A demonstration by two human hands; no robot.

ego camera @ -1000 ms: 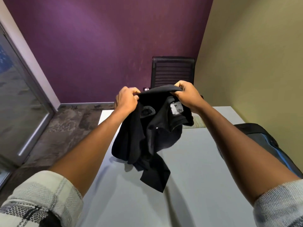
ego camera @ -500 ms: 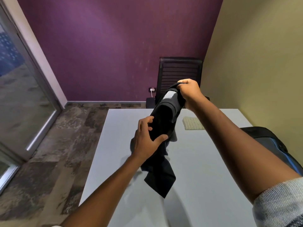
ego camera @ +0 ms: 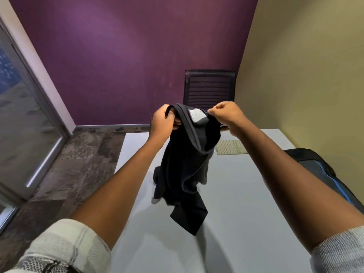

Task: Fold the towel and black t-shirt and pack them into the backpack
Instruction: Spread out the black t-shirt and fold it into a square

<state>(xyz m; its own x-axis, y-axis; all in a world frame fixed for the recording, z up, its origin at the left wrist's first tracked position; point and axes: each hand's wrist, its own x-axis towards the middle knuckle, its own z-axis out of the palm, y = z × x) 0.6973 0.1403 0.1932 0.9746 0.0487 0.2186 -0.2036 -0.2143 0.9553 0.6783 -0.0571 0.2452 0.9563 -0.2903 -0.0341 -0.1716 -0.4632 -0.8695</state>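
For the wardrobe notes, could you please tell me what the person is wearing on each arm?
Both forearms are bare, with sleeves pushed up near the elbows. The left sleeve is pale cream with a dark grey checked pattern; the right sleeve looks plain light grey knit. No watch, rings or gloves are visible on either hand.

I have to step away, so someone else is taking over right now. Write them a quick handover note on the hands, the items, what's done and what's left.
Left hand and right hand: both grip the black t-shirt at its top edge, holding it up above the table, unfolded and hanging.
Towel: lies folded on the far side of the table.
Backpack: at the table's right edge; nothing seen packed.
Done: towel looks folded.
Left: fold the t-shirt, pack both into the backpack.
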